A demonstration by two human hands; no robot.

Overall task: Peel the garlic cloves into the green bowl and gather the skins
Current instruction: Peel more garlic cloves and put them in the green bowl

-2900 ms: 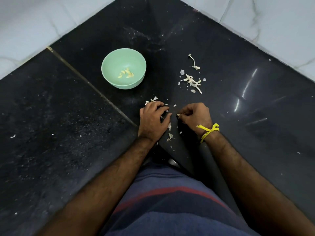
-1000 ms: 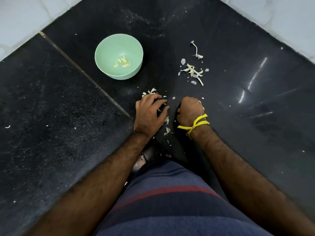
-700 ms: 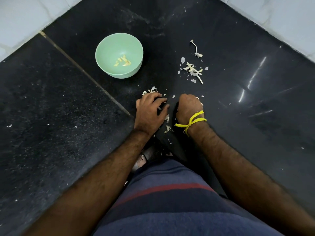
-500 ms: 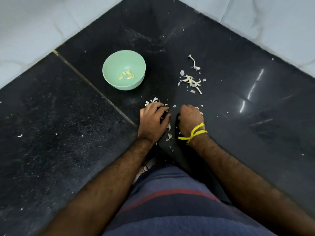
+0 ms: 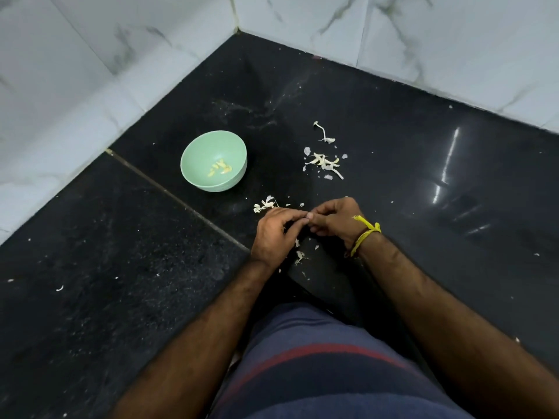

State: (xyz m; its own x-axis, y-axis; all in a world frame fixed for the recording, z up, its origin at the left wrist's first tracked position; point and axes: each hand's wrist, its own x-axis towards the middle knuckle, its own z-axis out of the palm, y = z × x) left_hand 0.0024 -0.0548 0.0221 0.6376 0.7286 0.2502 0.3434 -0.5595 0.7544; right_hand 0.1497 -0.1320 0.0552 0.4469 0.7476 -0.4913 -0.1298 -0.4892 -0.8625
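Sitting up and to the left of both hands, well apart from them, the green bowl (image 5: 214, 161) rests on the black floor (image 5: 121, 267) with a few peeled garlic cloves (image 5: 220, 170) lying yellow in its bottom. Closer in, a small clump of skins (image 5: 265, 204) lies just beyond the left hand's knuckles. The left hand (image 5: 273, 234) is palm down, fingers curled inward, its tips meeting those of the right hand. Below the two hands, between the wrists, a few more scraps of skin (image 5: 300, 257) dot the floor. The right hand (image 5: 334, 219) curls in too, thumb and fingertips pressed against the left hand's tips, pinching something too small and too hidden to make out; whether it is a clove I cannot tell. A yellow thread (image 5: 366, 235) is tied round the right wrist. Up beyond the right hand, apart from it, lies the bigger pile of skins (image 5: 323, 162), with a thin stalk (image 5: 324, 136) just past it. White marble wall (image 5: 90, 55) frames the far corner.
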